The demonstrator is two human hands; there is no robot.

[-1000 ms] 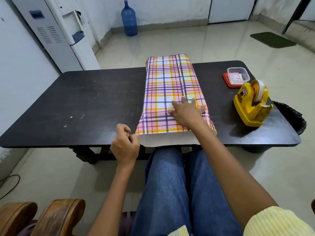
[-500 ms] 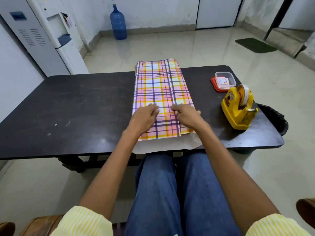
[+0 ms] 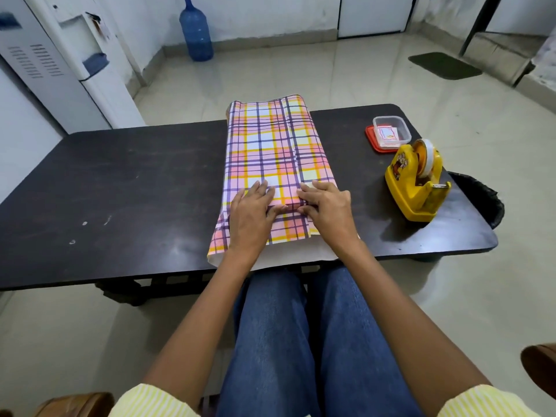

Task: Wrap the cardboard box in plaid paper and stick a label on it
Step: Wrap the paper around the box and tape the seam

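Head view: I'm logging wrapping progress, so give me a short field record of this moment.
plaid paper: wrapped round the hidden box, seam along the top, near end unfolded
left hand: flat on paper, near end
right hand: flat on paper, beside the left
yellow tape dispenser: on table, right of paper
clear container: on table, beyond dispenser

A dark desk point(image 3: 135, 182) with rounded corners and a scuffed top carries the plaid paper point(image 3: 270, 145), which lies lengthwise across its middle; the paper's white underside overhangs the near edge. At the right end stand a yellow tape dispenser point(image 3: 416, 182) and, behind it, a clear container point(image 3: 391, 130) on a red lid point(image 3: 371, 142).
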